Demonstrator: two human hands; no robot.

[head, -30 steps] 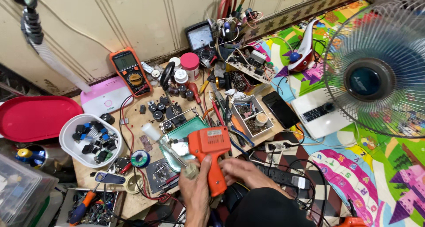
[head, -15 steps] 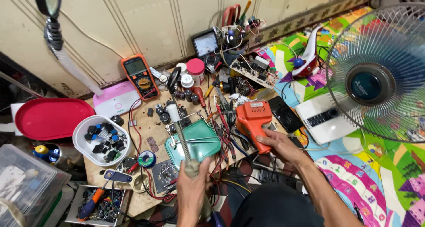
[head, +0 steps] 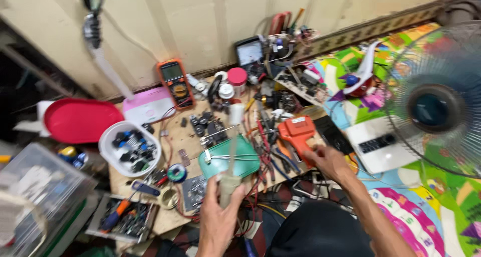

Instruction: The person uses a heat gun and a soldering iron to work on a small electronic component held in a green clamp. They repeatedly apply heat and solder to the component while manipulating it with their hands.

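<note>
Nearest the camera, a pale cylindrical tool is gripped upright in the closed left hand, just in front of the green board, the landmark here. To the right of the board, the handle of an orange soldering gun is clasped by the right hand. To the board's left, a solder spool and a white bowl of dark parts are seen. Behind it, an orange multimeter is leaned against the wall. Far right of the board, a fan is shown, blurred.
</note>
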